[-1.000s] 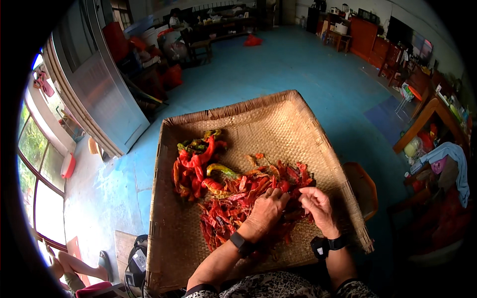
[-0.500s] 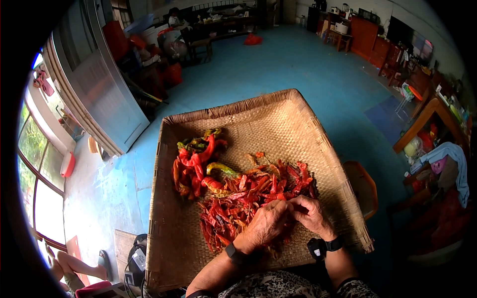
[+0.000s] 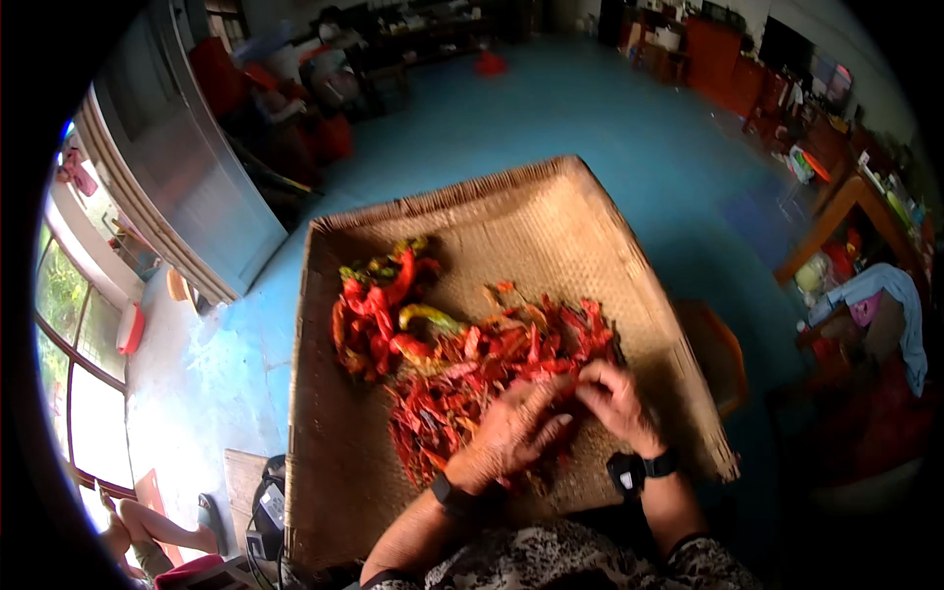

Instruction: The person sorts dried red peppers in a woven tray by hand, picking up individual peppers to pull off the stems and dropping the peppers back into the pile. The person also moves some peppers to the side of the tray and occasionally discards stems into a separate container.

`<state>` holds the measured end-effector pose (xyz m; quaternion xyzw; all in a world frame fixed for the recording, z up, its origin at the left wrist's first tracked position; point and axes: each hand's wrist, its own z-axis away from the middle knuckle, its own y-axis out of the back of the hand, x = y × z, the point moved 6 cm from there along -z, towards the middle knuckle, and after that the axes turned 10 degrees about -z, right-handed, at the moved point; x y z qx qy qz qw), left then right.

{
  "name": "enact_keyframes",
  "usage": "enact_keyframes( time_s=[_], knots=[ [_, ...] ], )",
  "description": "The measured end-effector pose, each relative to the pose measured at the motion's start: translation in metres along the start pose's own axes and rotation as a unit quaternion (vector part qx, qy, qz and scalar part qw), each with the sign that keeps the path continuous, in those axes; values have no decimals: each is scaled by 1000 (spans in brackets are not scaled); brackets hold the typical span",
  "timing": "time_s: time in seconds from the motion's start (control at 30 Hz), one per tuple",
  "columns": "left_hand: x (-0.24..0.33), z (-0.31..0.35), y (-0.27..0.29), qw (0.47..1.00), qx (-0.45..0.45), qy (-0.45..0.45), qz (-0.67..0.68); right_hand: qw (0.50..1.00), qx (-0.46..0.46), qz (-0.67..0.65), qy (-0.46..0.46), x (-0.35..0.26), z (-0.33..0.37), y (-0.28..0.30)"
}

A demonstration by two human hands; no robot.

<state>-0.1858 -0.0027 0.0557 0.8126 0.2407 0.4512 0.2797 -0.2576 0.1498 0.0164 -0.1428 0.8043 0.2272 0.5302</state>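
Dried red chilies (image 3: 462, 379) lie in a loose heap in a woven bamboo tray (image 3: 531, 221) in front of me. Plumper, fresher-looking red peppers (image 3: 376, 300), some with green, are grouped at the tray's far left. One yellow-green pepper (image 3: 429, 317) rests between the two groups. My left hand (image 3: 513, 425) is over the near side of the heap, its thumb apart from the stretched fingers, somewhat blurred. Just to its right is my right hand (image 3: 615, 405), with fingers bent together at the heap's edge. Whatever these fingers pinch is too small to make out.
A polygonal brown-rimmed thing (image 3: 723, 359) stands beyond the tray's right edge. A chair with clothes (image 3: 885, 305) is at the right. On the left are a door panel (image 3: 202, 167), cables with a black bag (image 3: 267, 511), and another person's leg (image 3: 162, 526).
My left hand has drawn slightly apart from my right, and its thumb has spread from the fingers. Before, the fingertips of both hands met. The whole view has shifted slightly.
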Motion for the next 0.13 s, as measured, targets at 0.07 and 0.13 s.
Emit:
enact_keyframes(
  time_s=[0.07,0.13],
  knots=[
    [0,2,8,995,-73,17,-65,962,106,-212,-135,3,2,16],
    [-12,12,2,973,-83,-14,-215,904,150,-389,-95,21,-1,39]
  ],
)
